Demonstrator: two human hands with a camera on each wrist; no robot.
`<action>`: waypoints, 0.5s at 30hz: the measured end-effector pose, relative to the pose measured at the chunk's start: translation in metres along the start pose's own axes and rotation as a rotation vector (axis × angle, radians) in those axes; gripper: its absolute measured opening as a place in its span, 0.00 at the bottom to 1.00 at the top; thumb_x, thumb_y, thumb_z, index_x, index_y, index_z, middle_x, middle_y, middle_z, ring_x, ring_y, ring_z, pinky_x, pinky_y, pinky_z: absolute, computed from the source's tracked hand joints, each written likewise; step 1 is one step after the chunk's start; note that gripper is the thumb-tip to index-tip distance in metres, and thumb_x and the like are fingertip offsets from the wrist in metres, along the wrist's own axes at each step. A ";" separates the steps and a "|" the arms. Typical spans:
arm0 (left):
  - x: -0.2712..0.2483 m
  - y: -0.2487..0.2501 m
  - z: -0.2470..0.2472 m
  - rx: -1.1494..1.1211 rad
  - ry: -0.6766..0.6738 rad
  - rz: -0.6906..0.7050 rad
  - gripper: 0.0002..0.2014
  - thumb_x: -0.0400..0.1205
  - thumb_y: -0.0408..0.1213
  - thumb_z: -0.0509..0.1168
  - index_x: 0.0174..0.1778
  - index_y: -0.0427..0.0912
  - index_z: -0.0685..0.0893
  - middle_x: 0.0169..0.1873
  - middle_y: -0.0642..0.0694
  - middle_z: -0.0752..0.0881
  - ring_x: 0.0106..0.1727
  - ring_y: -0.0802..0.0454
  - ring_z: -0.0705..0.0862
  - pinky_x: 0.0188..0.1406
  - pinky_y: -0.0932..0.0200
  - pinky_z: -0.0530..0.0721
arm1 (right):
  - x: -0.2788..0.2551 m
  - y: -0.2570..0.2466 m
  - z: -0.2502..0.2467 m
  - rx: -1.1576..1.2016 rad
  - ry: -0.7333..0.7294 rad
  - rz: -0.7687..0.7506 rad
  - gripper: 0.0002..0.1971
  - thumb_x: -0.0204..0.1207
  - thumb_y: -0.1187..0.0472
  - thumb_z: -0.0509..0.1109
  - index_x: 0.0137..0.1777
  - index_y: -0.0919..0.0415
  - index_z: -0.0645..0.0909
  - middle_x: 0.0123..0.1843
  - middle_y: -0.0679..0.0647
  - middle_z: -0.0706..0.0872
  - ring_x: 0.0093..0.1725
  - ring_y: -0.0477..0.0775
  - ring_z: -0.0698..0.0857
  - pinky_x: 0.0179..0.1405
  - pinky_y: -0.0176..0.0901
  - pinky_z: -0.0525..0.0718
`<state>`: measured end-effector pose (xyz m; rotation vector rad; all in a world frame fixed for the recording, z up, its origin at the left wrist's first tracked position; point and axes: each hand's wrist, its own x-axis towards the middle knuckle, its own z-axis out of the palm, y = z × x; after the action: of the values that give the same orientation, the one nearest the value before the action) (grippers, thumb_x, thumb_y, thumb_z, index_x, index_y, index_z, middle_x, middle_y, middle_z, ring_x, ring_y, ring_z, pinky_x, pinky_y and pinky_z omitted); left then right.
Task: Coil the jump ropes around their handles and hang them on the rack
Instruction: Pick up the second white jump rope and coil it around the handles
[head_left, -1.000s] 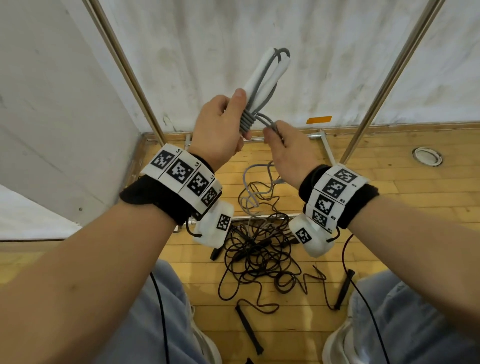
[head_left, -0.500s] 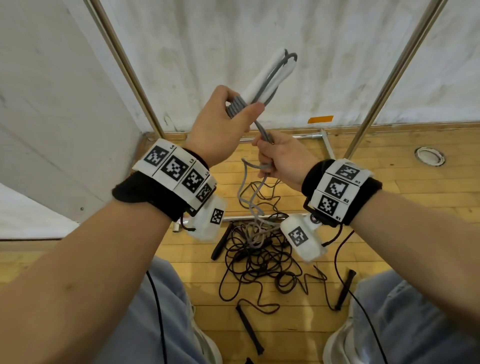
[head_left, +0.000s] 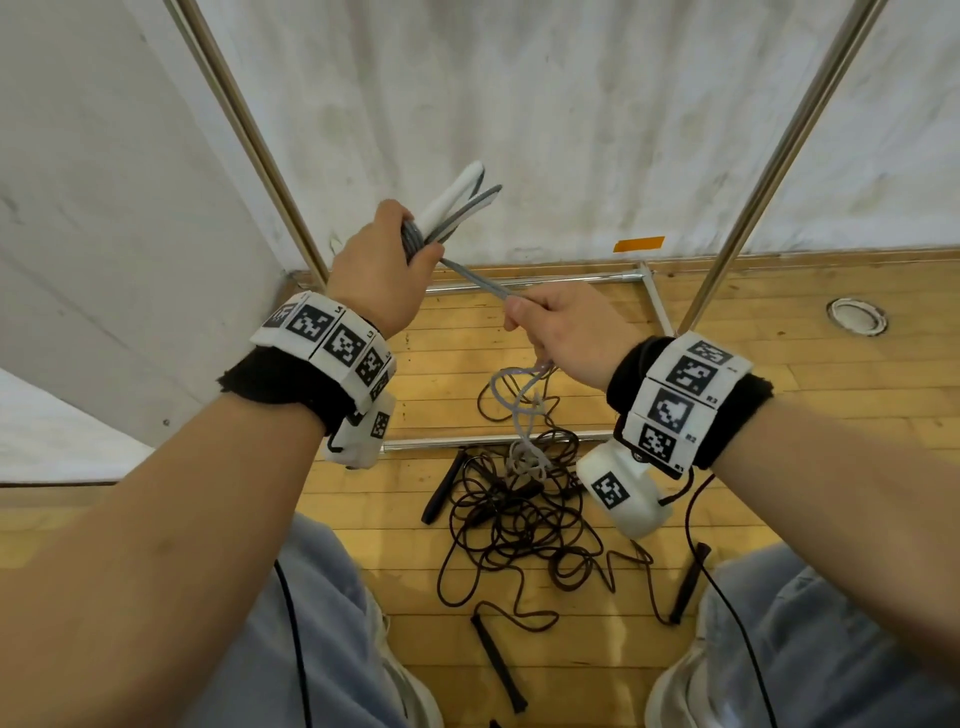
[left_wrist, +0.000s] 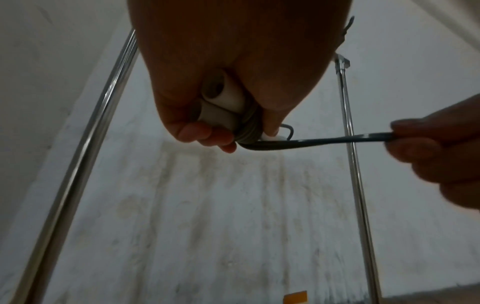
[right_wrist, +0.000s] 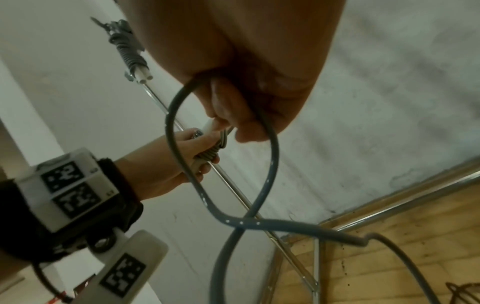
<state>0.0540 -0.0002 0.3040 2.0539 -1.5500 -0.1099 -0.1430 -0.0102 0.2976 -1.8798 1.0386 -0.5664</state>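
Both hands raised (fisted, apparently): left hand (head_left: 382, 273) grips handles (head_left: 451, 200).

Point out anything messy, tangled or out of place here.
The black jump ropes lie in one tangled heap on the wooden floor, handles scattered, none coiled. Slack from the grey jump rope drops into that heap and may snag. Otherwise the left hand grips its white handles, and the right hand holds its cord.

Both forearms are bare. Each wrist wears a black fabric band (head_left: 275, 382) wrapped by white blocks printed with black-and-white square markers (head_left: 680, 402). A white rounded camera pod (head_left: 621, 491), also marker-tagged, hangs under each wrist, trailing a thin black cable (head_left: 727, 597). Light blue jeans (head_left: 291, 623) cover the legs, above white shoes (head_left: 675, 691).
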 end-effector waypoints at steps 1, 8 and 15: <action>0.000 -0.002 0.001 0.038 -0.015 0.000 0.21 0.84 0.51 0.61 0.67 0.42 0.70 0.46 0.47 0.78 0.42 0.46 0.77 0.40 0.52 0.74 | -0.002 0.001 -0.001 -0.043 0.011 -0.013 0.15 0.84 0.57 0.58 0.36 0.55 0.80 0.24 0.50 0.71 0.28 0.55 0.74 0.40 0.59 0.84; -0.009 0.002 0.018 0.224 -0.346 0.069 0.16 0.84 0.51 0.61 0.61 0.46 0.72 0.41 0.49 0.79 0.35 0.53 0.77 0.33 0.55 0.73 | 0.000 0.003 -0.021 -0.277 0.156 -0.139 0.15 0.84 0.56 0.59 0.39 0.59 0.80 0.25 0.43 0.68 0.25 0.41 0.67 0.24 0.28 0.64; -0.025 0.025 0.035 0.254 -0.533 0.261 0.13 0.82 0.53 0.64 0.39 0.51 0.70 0.33 0.52 0.76 0.33 0.57 0.74 0.27 0.58 0.65 | 0.007 -0.004 -0.029 -0.451 0.156 -0.234 0.19 0.83 0.53 0.59 0.43 0.68 0.83 0.31 0.54 0.79 0.31 0.50 0.74 0.30 0.40 0.68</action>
<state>0.0102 0.0048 0.2800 2.0936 -2.2429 -0.4077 -0.1581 -0.0290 0.3153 -2.4075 1.1224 -0.6615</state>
